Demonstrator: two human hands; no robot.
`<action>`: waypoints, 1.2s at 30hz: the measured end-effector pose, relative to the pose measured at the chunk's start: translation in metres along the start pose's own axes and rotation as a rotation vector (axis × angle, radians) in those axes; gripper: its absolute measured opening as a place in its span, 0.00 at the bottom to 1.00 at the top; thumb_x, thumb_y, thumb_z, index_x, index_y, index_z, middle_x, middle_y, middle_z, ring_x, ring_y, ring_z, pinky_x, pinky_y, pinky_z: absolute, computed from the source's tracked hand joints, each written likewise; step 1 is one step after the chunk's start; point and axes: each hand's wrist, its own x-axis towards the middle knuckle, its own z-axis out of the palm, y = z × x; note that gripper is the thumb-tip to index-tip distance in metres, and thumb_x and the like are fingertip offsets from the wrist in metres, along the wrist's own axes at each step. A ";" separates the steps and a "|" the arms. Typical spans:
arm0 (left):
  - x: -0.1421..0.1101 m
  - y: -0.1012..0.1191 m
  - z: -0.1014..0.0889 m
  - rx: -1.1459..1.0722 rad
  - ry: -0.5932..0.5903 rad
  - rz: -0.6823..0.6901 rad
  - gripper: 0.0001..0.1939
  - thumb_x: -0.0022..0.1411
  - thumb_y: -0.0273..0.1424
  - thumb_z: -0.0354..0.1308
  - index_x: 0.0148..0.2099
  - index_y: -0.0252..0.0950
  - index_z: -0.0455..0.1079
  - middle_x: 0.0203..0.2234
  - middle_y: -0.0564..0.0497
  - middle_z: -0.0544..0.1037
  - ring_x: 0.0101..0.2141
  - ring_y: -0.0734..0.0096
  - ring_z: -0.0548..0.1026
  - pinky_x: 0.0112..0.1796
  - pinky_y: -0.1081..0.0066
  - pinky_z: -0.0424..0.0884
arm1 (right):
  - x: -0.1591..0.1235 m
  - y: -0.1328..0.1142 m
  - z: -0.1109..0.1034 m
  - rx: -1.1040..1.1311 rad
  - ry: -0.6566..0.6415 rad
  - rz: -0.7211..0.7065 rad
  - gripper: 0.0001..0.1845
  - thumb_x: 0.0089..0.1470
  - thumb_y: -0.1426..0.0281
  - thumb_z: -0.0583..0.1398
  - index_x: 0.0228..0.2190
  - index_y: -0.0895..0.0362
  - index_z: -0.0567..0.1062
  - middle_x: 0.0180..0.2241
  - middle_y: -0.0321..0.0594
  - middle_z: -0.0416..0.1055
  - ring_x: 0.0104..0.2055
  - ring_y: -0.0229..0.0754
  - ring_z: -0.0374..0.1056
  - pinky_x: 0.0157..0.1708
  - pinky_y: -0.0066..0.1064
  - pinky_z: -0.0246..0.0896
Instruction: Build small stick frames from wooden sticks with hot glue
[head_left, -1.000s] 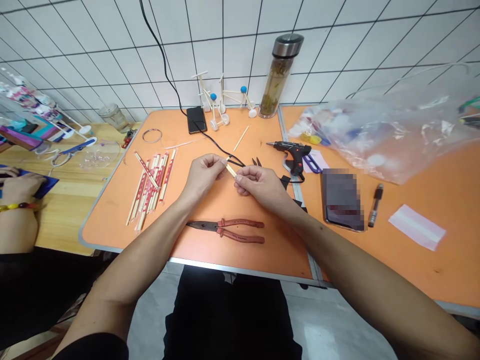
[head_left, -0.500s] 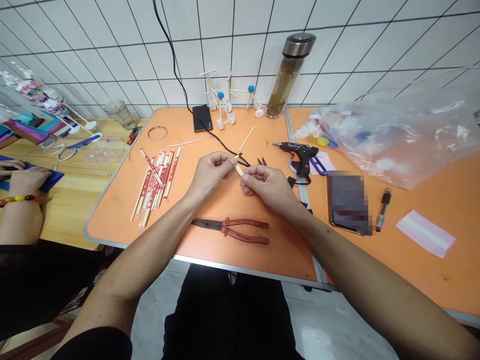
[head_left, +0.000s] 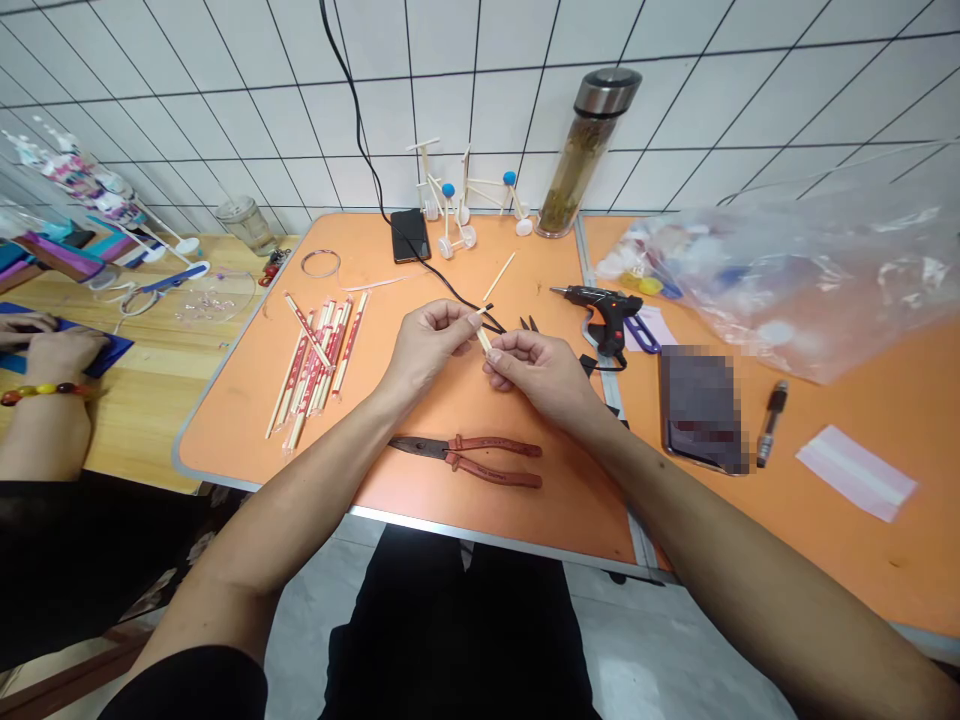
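My left hand and my right hand meet above the orange table, their fingertips pinching a short pale wooden stick. A black cable passes just behind the stick, and small black-handled scissors lie beyond my right fingers. Red-handled pliers rest on the table below my hands, touching neither. To the left lies a bundle of paper-wrapped chopsticks. One loose wooden stick lies beyond my hands.
A black glue gun lies to the right, near a blurred phone and marker. A plastic bag fills the right side. Small stick models and a tumbler stand by the tiled wall. A co-worker's hands work at the left.
The whole scene has drifted right and slightly up in view. My hands have shifted with it and keep the stick pinched between them.
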 end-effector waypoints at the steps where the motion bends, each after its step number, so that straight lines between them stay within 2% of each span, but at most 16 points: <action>1: 0.000 -0.001 0.000 -0.031 -0.006 -0.007 0.18 0.54 0.43 0.79 0.36 0.37 0.79 0.24 0.54 0.79 0.25 0.76 0.72 0.31 0.73 0.69 | 0.000 0.000 0.000 0.007 0.002 -0.009 0.18 0.56 0.55 0.75 0.34 0.55 0.81 0.32 0.38 0.81 0.30 0.37 0.75 0.35 0.31 0.74; 5: 0.001 -0.008 0.003 -0.116 -0.027 -0.047 0.22 0.49 0.41 0.82 0.42 0.37 0.81 0.29 0.55 0.82 0.26 0.78 0.73 0.31 0.74 0.69 | 0.000 0.000 -0.002 0.064 0.040 -0.058 0.24 0.53 0.49 0.77 0.35 0.55 0.81 0.32 0.38 0.80 0.30 0.37 0.74 0.33 0.30 0.73; 9: -0.003 -0.014 0.009 -0.099 -0.071 -0.076 0.21 0.49 0.44 0.82 0.37 0.36 0.83 0.29 0.53 0.82 0.29 0.76 0.74 0.35 0.73 0.70 | 0.001 0.001 -0.003 0.090 0.066 -0.059 0.28 0.50 0.45 0.78 0.36 0.55 0.81 0.31 0.38 0.80 0.30 0.38 0.74 0.32 0.30 0.73; 17: -0.005 -0.017 0.011 -0.039 -0.108 0.046 0.21 0.55 0.48 0.79 0.30 0.36 0.81 0.26 0.53 0.78 0.30 0.74 0.71 0.35 0.72 0.67 | 0.002 0.003 -0.001 0.077 0.054 -0.053 0.30 0.48 0.44 0.79 0.36 0.55 0.82 0.33 0.39 0.82 0.30 0.37 0.75 0.33 0.30 0.74; 24: -0.003 -0.024 0.012 -0.066 -0.137 0.074 0.24 0.54 0.50 0.80 0.30 0.35 0.81 0.26 0.53 0.77 0.31 0.73 0.72 0.36 0.71 0.67 | 0.003 0.007 0.000 0.069 0.055 -0.052 0.33 0.46 0.41 0.79 0.36 0.56 0.83 0.32 0.40 0.82 0.29 0.37 0.74 0.32 0.31 0.75; 27: -0.003 -0.023 0.012 -0.061 -0.127 0.074 0.23 0.54 0.49 0.81 0.29 0.34 0.81 0.25 0.52 0.78 0.30 0.73 0.73 0.35 0.71 0.68 | 0.004 0.010 0.001 0.074 0.050 -0.055 0.31 0.46 0.43 0.79 0.36 0.56 0.83 0.31 0.39 0.82 0.29 0.37 0.74 0.31 0.31 0.75; 32: 0.000 -0.018 0.009 -0.060 -0.058 0.080 0.20 0.54 0.44 0.81 0.30 0.35 0.80 0.23 0.54 0.77 0.27 0.76 0.70 0.32 0.73 0.67 | 0.003 0.012 0.003 0.066 0.033 -0.066 0.22 0.51 0.53 0.78 0.37 0.55 0.82 0.32 0.38 0.81 0.29 0.36 0.74 0.31 0.30 0.73; 36: 0.003 -0.015 0.003 -0.080 -0.006 0.032 0.17 0.60 0.43 0.79 0.33 0.35 0.81 0.27 0.52 0.81 0.27 0.77 0.73 0.32 0.75 0.69 | 0.002 0.011 0.003 0.050 0.035 -0.054 0.20 0.52 0.58 0.76 0.41 0.55 0.81 0.32 0.38 0.81 0.30 0.38 0.76 0.32 0.31 0.74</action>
